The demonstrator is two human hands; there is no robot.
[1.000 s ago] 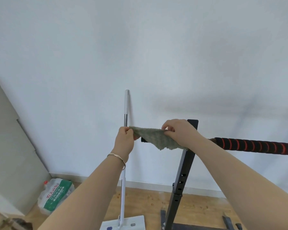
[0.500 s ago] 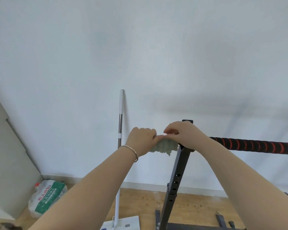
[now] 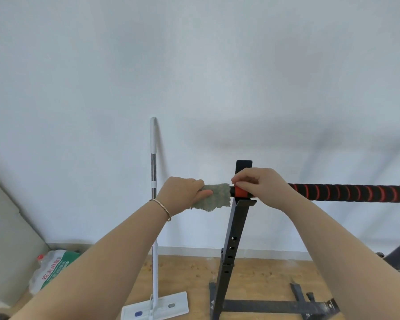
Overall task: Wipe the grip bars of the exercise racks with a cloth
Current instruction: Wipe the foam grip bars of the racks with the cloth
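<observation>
Two hands up at the left end of the grip bar [image 3: 356, 192], which runs level from the rack upright [image 3: 233, 239] out past the right edge of view. Bar wrap is black foam with a red spiral stripe; an orange collar [image 3: 240, 192] sits where the bar rests in the upright's cradle. Cloth [image 3: 214, 198], grey-green and nubby, is wrapped over the stub of bar left of the upright, its lower edge hanging loose beneath. Left hand [image 3: 183, 195] grips the cloth, fingers curled over the top and thumb pressed along the underside; thin bracelet [image 3: 163, 207] on that wrist. Right hand [image 3: 261, 188] is closed over the bar at the orange collar, knuckles up, fingertips just beside the cloth's right edge; cannot tell whether they touch the cloth. Upright is black square tube with a row of adjustment holes, standing on a black base frame [image 3: 275, 306] on a wood floor [image 3: 252, 273]. White flat mop [image 3: 153, 181] leans against the pale wall [image 3: 194, 77] just left of the left hand, its head on the floor. Green-and-white printed bag [image 3: 52, 271] lies lower left, beside a grey panel [image 3: 7, 239].
</observation>
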